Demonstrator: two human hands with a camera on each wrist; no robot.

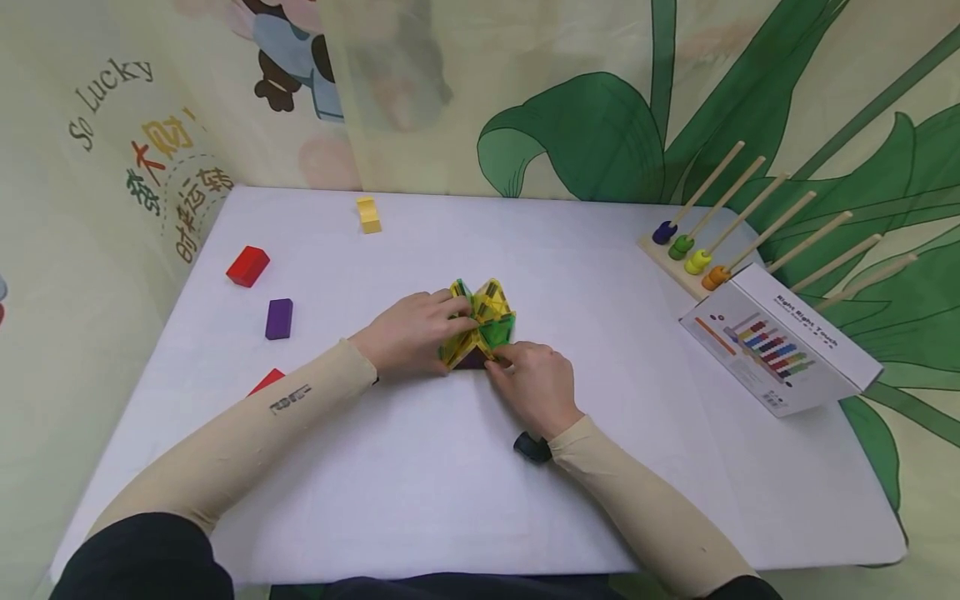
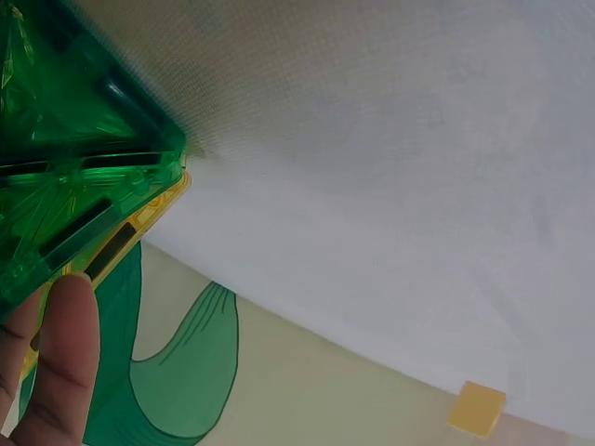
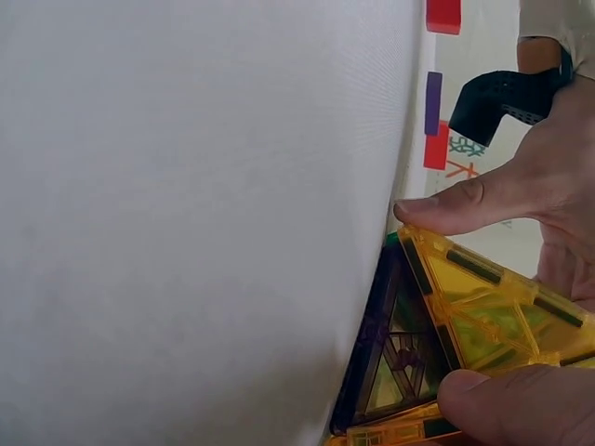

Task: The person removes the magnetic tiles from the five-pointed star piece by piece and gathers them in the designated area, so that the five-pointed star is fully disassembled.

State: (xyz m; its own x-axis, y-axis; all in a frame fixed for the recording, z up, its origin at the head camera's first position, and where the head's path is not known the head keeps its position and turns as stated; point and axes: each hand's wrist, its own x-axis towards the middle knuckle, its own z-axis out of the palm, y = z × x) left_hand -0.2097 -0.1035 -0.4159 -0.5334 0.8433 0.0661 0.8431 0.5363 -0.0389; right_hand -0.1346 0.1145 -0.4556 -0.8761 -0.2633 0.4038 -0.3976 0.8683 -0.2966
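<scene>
Magnetic tiles (image 1: 482, 323) – L hand (image 1: 408, 333) & R hand (image 1: 532, 385) gripping, mid table (image 1: 420, 467)

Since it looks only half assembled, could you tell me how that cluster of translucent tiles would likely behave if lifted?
The tile cluster is probably stiff panel by panel, being hard clear plastic. It may fold or come apart at the edges, since both the left hand and right hand steady it. It looks light and hollow.
</scene>
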